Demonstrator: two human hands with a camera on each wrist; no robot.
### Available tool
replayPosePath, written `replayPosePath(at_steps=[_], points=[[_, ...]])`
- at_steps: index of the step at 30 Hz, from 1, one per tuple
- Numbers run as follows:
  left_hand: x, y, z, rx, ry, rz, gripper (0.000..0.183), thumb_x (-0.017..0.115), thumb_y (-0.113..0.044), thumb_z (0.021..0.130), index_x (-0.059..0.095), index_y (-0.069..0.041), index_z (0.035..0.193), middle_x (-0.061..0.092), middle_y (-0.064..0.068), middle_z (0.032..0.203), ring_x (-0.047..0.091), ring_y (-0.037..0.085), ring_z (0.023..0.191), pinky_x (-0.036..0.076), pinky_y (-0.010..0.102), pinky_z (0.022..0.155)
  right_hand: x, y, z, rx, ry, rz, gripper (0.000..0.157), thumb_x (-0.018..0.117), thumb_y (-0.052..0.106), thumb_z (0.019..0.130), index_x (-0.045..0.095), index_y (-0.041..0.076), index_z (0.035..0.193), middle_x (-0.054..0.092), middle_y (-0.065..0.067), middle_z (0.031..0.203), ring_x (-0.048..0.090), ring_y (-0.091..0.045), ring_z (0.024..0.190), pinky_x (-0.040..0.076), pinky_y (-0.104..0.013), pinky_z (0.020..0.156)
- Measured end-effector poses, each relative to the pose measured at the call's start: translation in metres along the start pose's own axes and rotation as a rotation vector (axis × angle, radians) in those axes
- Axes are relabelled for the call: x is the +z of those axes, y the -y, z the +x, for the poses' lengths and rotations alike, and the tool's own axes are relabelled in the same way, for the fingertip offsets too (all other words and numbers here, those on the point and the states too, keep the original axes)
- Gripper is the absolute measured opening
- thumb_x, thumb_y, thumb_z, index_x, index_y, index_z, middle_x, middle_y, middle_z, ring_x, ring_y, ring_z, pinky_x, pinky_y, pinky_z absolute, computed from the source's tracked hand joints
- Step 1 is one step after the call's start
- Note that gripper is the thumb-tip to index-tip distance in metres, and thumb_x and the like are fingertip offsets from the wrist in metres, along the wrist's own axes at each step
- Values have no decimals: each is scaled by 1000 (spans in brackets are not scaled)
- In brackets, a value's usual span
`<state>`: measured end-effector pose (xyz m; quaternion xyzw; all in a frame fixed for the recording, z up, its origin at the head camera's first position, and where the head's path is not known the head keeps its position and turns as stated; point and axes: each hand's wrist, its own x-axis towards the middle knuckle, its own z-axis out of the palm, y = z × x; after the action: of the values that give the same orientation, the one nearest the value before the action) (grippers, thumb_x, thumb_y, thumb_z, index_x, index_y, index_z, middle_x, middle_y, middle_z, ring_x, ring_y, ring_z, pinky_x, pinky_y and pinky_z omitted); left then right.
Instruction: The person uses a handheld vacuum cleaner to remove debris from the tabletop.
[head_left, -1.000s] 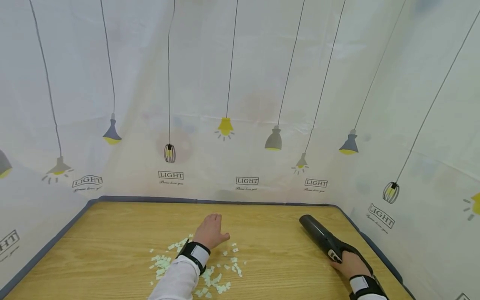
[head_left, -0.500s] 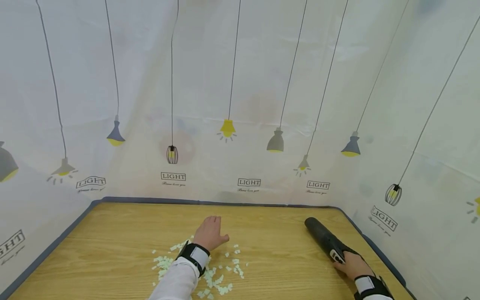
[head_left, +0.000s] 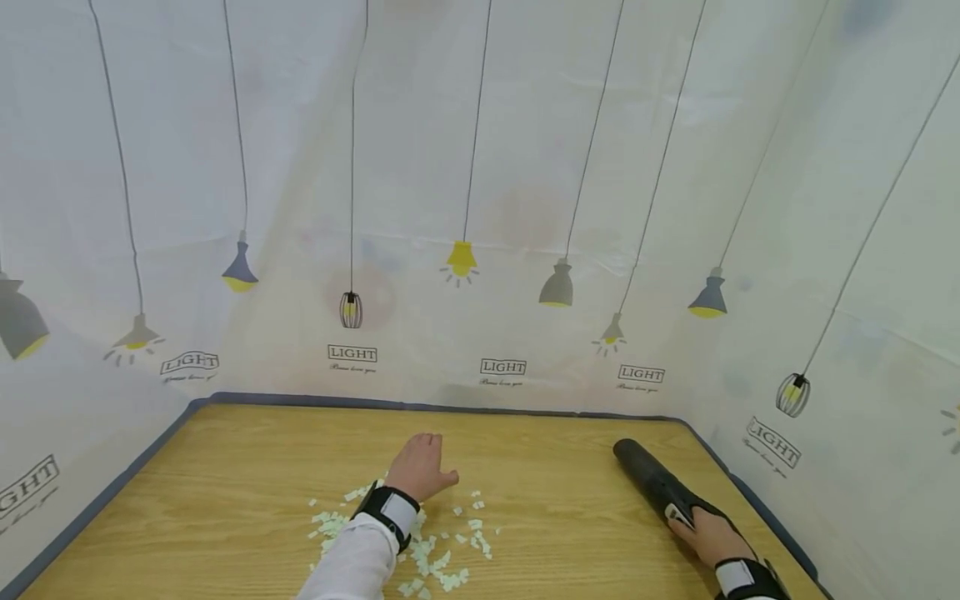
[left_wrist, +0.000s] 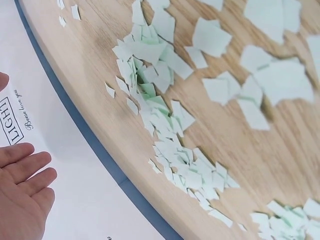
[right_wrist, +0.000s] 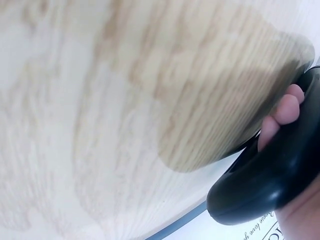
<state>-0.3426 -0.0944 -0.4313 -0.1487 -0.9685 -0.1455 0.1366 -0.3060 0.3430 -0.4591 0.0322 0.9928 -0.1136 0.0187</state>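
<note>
My right hand (head_left: 716,537) grips the handle of a black handheld vacuum cleaner (head_left: 648,475) at the right of the table, its long nozzle pointing forward and left. In the right wrist view, curled fingertips (right_wrist: 287,109) show around the black handle (right_wrist: 265,187). Bare of any object, my left hand (head_left: 420,468) reaches out over the table in the head view, beside pale green paper scraps (head_left: 431,560). The left wrist view shows that hand's fingers (left_wrist: 35,165) extended, with a dense band of scraps (left_wrist: 150,70) to the right. My forearm covers part of the scraps in the head view.
The wooden table (head_left: 562,500) has a dark blue edge strip (head_left: 487,408) along its back and sides. White sheeting (head_left: 420,192) printed with hanging lamps rises behind it and on both sides. A few scraps (head_left: 480,546) lie apart from the main scatter.
The head view has swung slightly left, so the background shifts right. The handheld vacuum cleaner and right hand sit slightly further right and lower in view. The left hand keeps nearly the same pose.
</note>
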Motion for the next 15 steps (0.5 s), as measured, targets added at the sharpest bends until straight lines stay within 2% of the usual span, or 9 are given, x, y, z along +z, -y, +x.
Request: replayPosePath(at_steps=[9, 11, 15], points=[[2, 3, -1, -18, 13, 6, 58, 69, -34, 77, 53, 9, 113, 56, 22, 112, 50, 35, 111, 39, 42, 94, -1, -6, 2, 15, 23, 15, 55, 54, 39, 90, 54, -16, 95, 60, -25, 87, 59, -34, 78, 45, -49, 73], [-1, 3, -2, -28, 18, 5, 58, 69, -34, 78, 53, 9, 113, 56, 22, 113, 50, 35, 111, 39, 43, 94, -3, -5, 1, 11, 29, 23, 55, 53, 39, 91, 55, -16, 94, 61, -24, 85, 59, -35, 78, 45, -49, 73], [-4, 4, -1, -42, 21, 5, 57, 69, -34, 78, 53, 8, 112, 56, 22, 112, 50, 34, 110, 40, 42, 94, -9, -4, -1, -21, 1, 51, 49, 53, 39, 92, 55, -7, 77, 57, -10, 65, 56, -24, 63, 45, -43, 65]])
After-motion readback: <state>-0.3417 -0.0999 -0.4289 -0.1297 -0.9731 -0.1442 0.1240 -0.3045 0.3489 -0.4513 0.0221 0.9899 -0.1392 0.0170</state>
